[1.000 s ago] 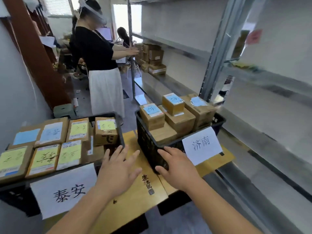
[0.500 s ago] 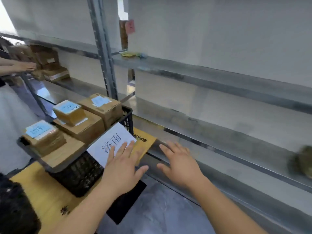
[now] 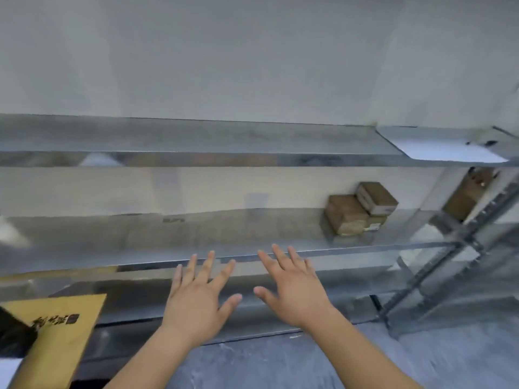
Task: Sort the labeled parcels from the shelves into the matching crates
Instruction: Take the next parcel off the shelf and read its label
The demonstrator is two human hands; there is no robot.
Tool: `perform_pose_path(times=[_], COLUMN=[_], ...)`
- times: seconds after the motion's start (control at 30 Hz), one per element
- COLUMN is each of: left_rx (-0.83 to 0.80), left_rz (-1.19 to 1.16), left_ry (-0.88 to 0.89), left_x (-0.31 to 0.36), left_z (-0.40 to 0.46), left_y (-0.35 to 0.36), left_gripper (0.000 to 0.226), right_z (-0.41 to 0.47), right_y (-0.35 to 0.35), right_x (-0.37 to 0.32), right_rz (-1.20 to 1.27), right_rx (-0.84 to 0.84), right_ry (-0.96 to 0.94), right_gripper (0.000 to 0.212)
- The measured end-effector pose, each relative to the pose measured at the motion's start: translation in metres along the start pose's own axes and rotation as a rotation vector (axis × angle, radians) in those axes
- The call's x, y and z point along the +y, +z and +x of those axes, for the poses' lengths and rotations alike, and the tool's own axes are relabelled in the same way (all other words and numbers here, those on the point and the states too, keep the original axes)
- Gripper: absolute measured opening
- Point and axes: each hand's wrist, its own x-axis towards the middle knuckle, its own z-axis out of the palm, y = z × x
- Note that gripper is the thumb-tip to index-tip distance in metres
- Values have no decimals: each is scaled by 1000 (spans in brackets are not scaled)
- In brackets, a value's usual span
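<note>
Both my hands hover in front of a metal shelf rack, palms down and fingers spread, holding nothing. My left hand [image 3: 199, 296] and my right hand [image 3: 292, 287] are side by side, level with the front edge of the middle shelf [image 3: 168, 237]. A small stack of brown cardboard parcels [image 3: 356, 211] sits on that shelf at the back right, well beyond my right hand; white labels show on their sides. No crate is fully in view.
A yellow wooden board [image 3: 61, 327] juts in at the lower left, with a dark crate corner [image 3: 11, 332] on it. A white sheet [image 3: 446, 153] lies on the upper shelf at right. Diagonal rack braces [image 3: 438, 270] stand at right. Grey floor lies below.
My view has swung right, away from the crates and the other person, onto the shelves. Both hands left the crate area and stay spread and empty.
</note>
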Motion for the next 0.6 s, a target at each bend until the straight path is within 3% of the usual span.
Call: perform_pose_path(times=[0.2, 0.3, 0.6], left_rx=[-72, -93, -125], left_rz=[25, 31, 24], left_ry=[192, 246, 253], left_x=[87, 140, 289], left_z=[79, 118, 213], left_y=[19, 26, 53], left_gripper=[97, 91, 86], right_z=[-15, -13, 8], right_y=[-10, -19, -51], right_x=[106, 167, 336], right_rz=[74, 102, 155], right_rx=[46, 54, 67], right_ry=[218, 290, 300], right_gripper=[77, 78, 80])
